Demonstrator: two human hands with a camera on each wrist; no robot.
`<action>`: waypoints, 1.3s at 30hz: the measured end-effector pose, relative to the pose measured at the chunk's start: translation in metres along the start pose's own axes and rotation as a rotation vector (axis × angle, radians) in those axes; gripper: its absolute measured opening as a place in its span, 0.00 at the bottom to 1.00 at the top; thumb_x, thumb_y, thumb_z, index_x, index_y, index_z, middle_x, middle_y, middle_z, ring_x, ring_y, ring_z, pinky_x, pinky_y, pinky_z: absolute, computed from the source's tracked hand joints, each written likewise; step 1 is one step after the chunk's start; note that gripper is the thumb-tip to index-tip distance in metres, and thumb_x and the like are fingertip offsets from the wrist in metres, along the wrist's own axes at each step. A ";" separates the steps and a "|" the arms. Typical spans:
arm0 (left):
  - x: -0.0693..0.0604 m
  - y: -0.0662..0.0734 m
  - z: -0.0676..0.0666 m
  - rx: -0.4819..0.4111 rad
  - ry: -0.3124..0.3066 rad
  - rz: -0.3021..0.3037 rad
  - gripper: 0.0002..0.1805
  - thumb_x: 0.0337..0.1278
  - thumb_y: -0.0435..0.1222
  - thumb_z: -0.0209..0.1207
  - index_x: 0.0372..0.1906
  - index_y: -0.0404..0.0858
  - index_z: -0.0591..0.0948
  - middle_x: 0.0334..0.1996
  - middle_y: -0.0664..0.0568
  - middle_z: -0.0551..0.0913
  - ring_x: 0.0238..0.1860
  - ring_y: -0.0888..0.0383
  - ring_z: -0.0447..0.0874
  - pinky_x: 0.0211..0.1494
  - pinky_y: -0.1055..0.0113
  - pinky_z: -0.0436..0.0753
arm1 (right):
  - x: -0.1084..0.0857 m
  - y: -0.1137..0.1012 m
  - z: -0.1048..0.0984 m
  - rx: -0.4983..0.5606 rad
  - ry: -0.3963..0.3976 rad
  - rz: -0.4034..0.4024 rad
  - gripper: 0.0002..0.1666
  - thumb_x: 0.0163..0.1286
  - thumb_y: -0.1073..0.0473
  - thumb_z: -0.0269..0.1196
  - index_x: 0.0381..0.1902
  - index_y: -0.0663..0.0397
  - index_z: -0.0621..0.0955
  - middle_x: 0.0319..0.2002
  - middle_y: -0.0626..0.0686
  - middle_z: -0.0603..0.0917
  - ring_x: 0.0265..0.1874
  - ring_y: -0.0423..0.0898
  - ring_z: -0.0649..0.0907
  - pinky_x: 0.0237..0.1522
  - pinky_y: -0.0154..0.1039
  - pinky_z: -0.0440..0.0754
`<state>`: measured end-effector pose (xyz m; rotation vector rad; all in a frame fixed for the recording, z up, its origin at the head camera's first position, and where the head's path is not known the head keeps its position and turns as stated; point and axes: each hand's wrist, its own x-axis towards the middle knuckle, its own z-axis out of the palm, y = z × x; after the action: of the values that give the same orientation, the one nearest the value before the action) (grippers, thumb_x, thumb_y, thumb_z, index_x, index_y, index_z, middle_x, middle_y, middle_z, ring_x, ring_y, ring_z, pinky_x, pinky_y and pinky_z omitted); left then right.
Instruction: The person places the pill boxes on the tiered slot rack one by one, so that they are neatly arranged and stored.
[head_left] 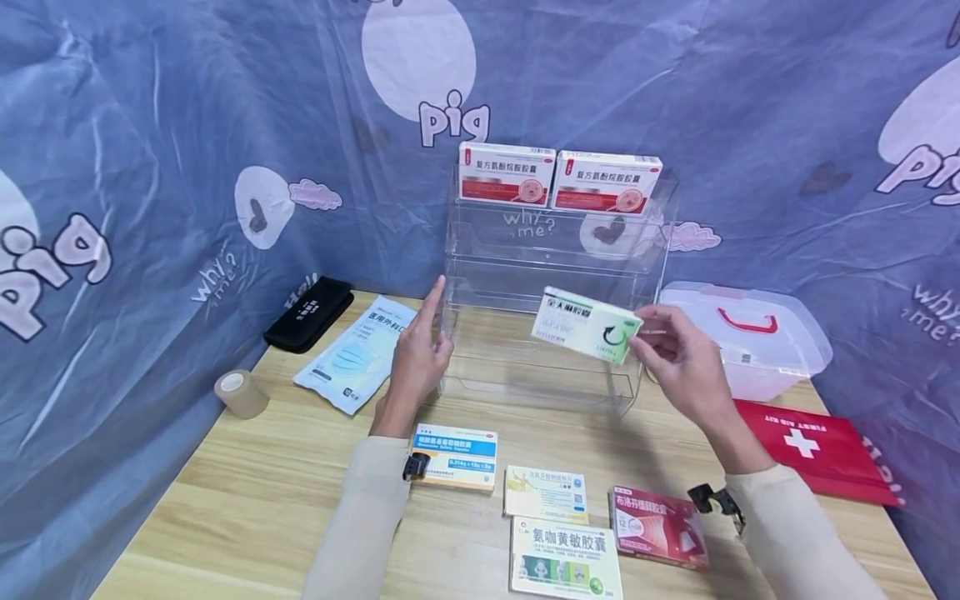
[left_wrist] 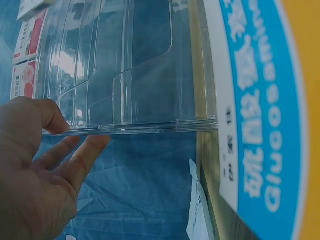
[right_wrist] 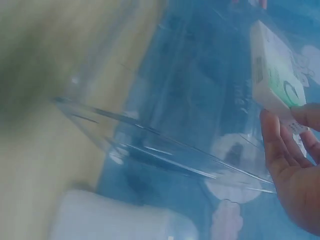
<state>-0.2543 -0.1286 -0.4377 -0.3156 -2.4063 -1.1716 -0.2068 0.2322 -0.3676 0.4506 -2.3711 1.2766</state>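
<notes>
My right hand pinches one end of a white and green medicine box between thumb and fingers. It holds the box tilted, in front of a clear tiered display rack. In the right wrist view the same box is seen from its edge. My left hand is at the rack's left side panel, its thumb and fingers about the panel edge in the left wrist view. Two red and white medicine boxes stand side by side on the top tier.
In front lie a blue and white glucosamine box, two whitish boxes and a red box. At left are a tape roll, mask packet and black case; at right, a clear bin and red pouch.
</notes>
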 end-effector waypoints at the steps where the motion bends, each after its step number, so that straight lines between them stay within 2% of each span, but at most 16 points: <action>1: 0.000 0.000 0.000 -0.002 -0.001 -0.001 0.52 0.66 0.20 0.56 0.89 0.56 0.54 0.84 0.48 0.66 0.66 0.41 0.86 0.32 0.66 0.80 | 0.005 -0.001 -0.002 0.007 0.019 0.004 0.23 0.68 0.77 0.68 0.60 0.70 0.80 0.44 0.59 0.92 0.39 0.19 0.85 0.44 0.18 0.84; 5: 0.000 0.001 0.000 -0.006 -0.001 0.001 0.52 0.66 0.20 0.56 0.89 0.55 0.54 0.84 0.49 0.66 0.66 0.41 0.86 0.32 0.67 0.81 | 0.029 -0.010 -0.008 0.025 0.085 0.007 0.23 0.68 0.77 0.68 0.60 0.71 0.78 0.42 0.32 0.87 0.39 0.21 0.86 0.44 0.19 0.85; 7: 0.000 0.001 0.000 -0.006 0.001 0.001 0.52 0.66 0.20 0.56 0.89 0.54 0.55 0.84 0.49 0.66 0.66 0.41 0.86 0.32 0.66 0.81 | 0.040 -0.015 -0.009 0.029 0.113 0.010 0.22 0.70 0.76 0.67 0.60 0.71 0.77 0.42 0.27 0.85 0.40 0.22 0.86 0.45 0.19 0.85; 9: 0.000 0.001 0.000 -0.006 0.004 0.001 0.51 0.66 0.20 0.57 0.89 0.53 0.55 0.84 0.48 0.67 0.66 0.41 0.86 0.33 0.66 0.81 | 0.050 -0.020 -0.008 0.025 0.143 0.016 0.21 0.71 0.74 0.67 0.60 0.69 0.78 0.44 0.32 0.86 0.41 0.23 0.87 0.46 0.19 0.85; 13: 0.000 0.001 0.000 -0.008 -0.001 -0.007 0.52 0.66 0.20 0.57 0.89 0.55 0.54 0.84 0.48 0.67 0.65 0.40 0.86 0.33 0.66 0.81 | 0.070 -0.029 -0.003 0.023 0.203 0.022 0.19 0.72 0.73 0.66 0.59 0.61 0.79 0.50 0.51 0.90 0.41 0.24 0.87 0.47 0.20 0.86; 16: 0.000 0.001 0.000 -0.004 -0.001 -0.011 0.52 0.66 0.20 0.57 0.89 0.55 0.54 0.84 0.48 0.66 0.65 0.40 0.86 0.33 0.65 0.82 | 0.086 -0.033 0.001 0.048 0.245 0.014 0.19 0.72 0.72 0.65 0.59 0.57 0.80 0.53 0.60 0.90 0.42 0.26 0.88 0.47 0.22 0.86; 21: 0.001 0.000 -0.001 0.007 0.005 -0.013 0.53 0.66 0.20 0.57 0.89 0.56 0.54 0.84 0.48 0.66 0.65 0.41 0.86 0.35 0.62 0.83 | 0.114 -0.038 0.009 0.096 0.302 -0.010 0.19 0.73 0.72 0.64 0.58 0.56 0.80 0.51 0.57 0.89 0.43 0.30 0.88 0.47 0.24 0.88; 25: 0.001 0.000 -0.001 0.001 0.002 -0.010 0.52 0.65 0.20 0.57 0.89 0.55 0.54 0.84 0.47 0.67 0.65 0.41 0.86 0.34 0.62 0.83 | 0.129 -0.038 0.017 0.080 0.317 -0.007 0.18 0.73 0.72 0.63 0.58 0.55 0.80 0.50 0.54 0.89 0.44 0.32 0.88 0.48 0.24 0.87; 30: 0.001 0.000 0.000 0.007 -0.002 -0.008 0.52 0.65 0.20 0.57 0.89 0.53 0.55 0.83 0.46 0.68 0.65 0.41 0.86 0.33 0.64 0.81 | 0.140 -0.031 0.027 -0.003 0.281 -0.004 0.17 0.74 0.71 0.63 0.58 0.58 0.80 0.53 0.62 0.90 0.51 0.46 0.92 0.53 0.27 0.88; 34: 0.000 0.000 0.000 0.007 -0.007 -0.012 0.52 0.65 0.20 0.57 0.89 0.54 0.54 0.83 0.47 0.68 0.65 0.42 0.86 0.33 0.64 0.81 | 0.143 -0.020 0.037 -0.088 0.216 -0.028 0.17 0.73 0.74 0.62 0.59 0.64 0.78 0.56 0.67 0.89 0.57 0.60 0.91 0.59 0.39 0.89; 39: 0.000 0.001 0.000 0.004 -0.008 -0.012 0.53 0.65 0.19 0.57 0.89 0.55 0.54 0.84 0.49 0.66 0.65 0.42 0.86 0.33 0.63 0.82 | 0.138 -0.010 0.051 -0.142 0.118 -0.054 0.18 0.72 0.76 0.61 0.59 0.68 0.78 0.56 0.70 0.89 0.55 0.65 0.90 0.59 0.52 0.89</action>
<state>-0.2538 -0.1280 -0.4375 -0.3052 -2.4209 -1.1725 -0.3312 0.1721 -0.3177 0.3823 -2.3149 1.0723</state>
